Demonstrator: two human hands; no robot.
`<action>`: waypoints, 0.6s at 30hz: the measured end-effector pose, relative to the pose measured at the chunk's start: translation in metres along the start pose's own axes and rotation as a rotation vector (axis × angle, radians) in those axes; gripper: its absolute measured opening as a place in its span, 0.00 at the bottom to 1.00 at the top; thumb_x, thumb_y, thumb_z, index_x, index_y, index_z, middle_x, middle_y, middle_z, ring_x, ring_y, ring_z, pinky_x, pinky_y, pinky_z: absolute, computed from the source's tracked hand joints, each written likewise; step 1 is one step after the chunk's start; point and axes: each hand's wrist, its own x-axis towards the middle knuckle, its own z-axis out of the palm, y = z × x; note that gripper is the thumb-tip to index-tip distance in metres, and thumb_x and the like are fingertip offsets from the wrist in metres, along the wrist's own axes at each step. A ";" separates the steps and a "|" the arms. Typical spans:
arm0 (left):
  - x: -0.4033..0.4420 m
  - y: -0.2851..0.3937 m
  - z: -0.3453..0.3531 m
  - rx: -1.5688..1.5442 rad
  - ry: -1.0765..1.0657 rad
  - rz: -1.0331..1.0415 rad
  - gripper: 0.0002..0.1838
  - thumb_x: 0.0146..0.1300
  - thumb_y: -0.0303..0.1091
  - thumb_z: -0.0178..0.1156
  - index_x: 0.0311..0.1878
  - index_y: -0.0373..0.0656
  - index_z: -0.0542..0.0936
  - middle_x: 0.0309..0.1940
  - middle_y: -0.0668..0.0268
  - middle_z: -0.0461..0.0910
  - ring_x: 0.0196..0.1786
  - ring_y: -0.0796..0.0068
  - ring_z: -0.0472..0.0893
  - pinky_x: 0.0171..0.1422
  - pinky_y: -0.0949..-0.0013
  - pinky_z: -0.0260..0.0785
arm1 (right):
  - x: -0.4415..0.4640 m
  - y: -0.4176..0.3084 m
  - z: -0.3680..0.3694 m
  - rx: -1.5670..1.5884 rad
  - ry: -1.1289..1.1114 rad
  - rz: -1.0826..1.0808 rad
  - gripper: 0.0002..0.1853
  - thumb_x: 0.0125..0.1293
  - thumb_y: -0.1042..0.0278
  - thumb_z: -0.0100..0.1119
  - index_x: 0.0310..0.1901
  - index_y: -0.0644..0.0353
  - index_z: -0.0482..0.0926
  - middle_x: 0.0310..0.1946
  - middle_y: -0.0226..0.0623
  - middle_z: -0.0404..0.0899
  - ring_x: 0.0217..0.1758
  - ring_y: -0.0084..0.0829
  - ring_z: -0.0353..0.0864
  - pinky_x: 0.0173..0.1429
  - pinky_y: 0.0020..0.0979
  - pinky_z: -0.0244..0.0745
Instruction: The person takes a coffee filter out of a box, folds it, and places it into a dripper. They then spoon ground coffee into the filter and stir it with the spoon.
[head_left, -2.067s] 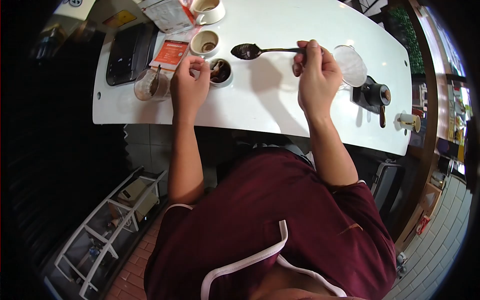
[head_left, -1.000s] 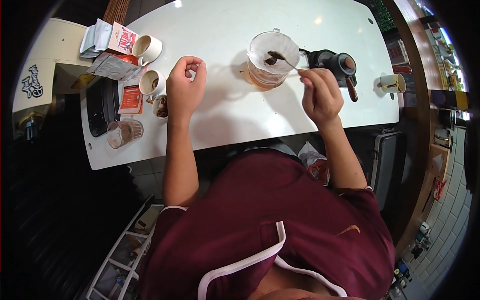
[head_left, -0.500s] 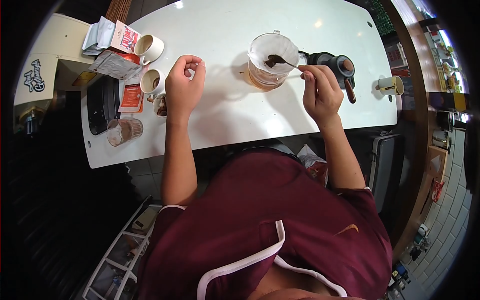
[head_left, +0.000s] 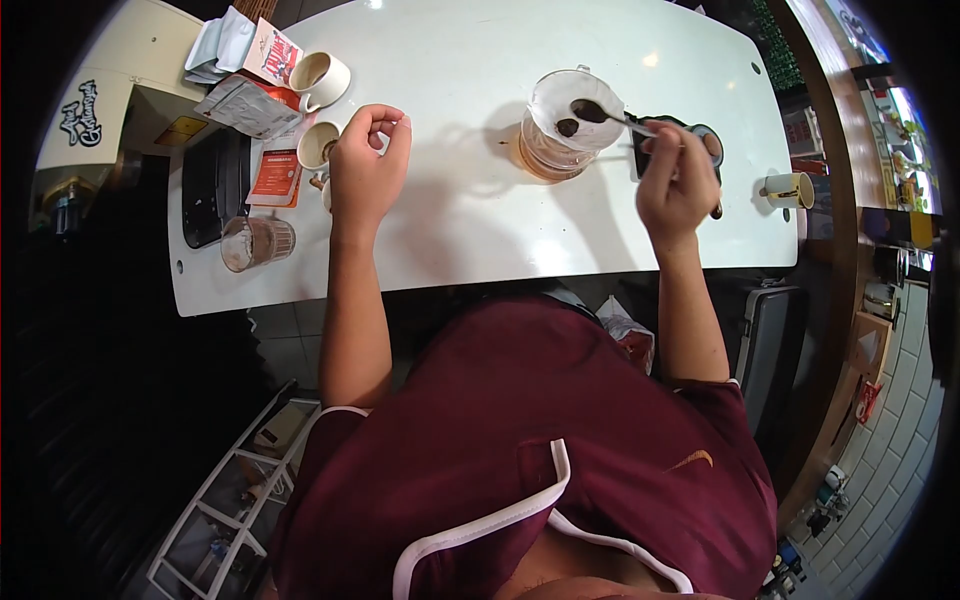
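My right hand (head_left: 680, 185) grips a metal spoon (head_left: 640, 127) by its handle. The spoon's bowl carries something dark, like coffee grounds, and hovers over a white paper filter (head_left: 548, 98). A small dark clump (head_left: 567, 127) lies inside that filter. The filter lines the top of a clear glass carafe (head_left: 550, 160), which has amber liquid low in it. My left hand (head_left: 370, 155) is held above the table near the mugs, its fingers curled toward the thumb, with nothing visible in them.
At left stand a white mug (head_left: 322, 82), a second mug (head_left: 316, 148), coffee bags (head_left: 250, 105), an orange packet (head_left: 275, 178), a ribbed glass (head_left: 258, 243) and a black tray (head_left: 215, 190). A dark device (head_left: 708, 145) sits partly behind my right hand. A cup (head_left: 790, 190) stands farther right.
My right hand has moved right, and the spoon's bowl has lifted from the grounds with a dark load. My left hand keeps its curled pose. The whole view has shifted slightly.
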 end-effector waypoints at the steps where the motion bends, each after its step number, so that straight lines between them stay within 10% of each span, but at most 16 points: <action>1: -0.001 -0.001 -0.002 0.001 0.013 0.011 0.07 0.62 0.32 0.63 0.40 0.39 0.81 0.29 0.70 0.80 0.29 0.81 0.69 0.35 0.73 0.68 | 0.003 0.000 0.001 -0.010 0.075 0.026 0.07 0.70 0.79 0.55 0.36 0.70 0.82 0.23 0.39 0.81 0.22 0.25 0.80 0.29 0.23 0.73; 10: -0.010 -0.019 -0.042 -0.054 0.121 -0.065 0.07 0.63 0.32 0.63 0.40 0.38 0.81 0.29 0.70 0.80 0.27 0.84 0.70 0.33 0.76 0.67 | 0.031 -0.047 0.031 0.454 0.232 0.396 0.12 0.75 0.71 0.53 0.42 0.71 0.82 0.25 0.32 0.82 0.26 0.15 0.76 0.31 0.15 0.67; 18: -0.029 -0.065 -0.086 -0.034 0.189 -0.186 0.10 0.64 0.34 0.65 0.43 0.39 0.80 0.29 0.71 0.80 0.27 0.84 0.71 0.33 0.76 0.67 | 0.003 -0.114 0.124 0.575 -0.307 0.161 0.04 0.69 0.76 0.59 0.40 0.65 0.82 0.28 0.39 0.83 0.28 0.29 0.84 0.33 0.27 0.77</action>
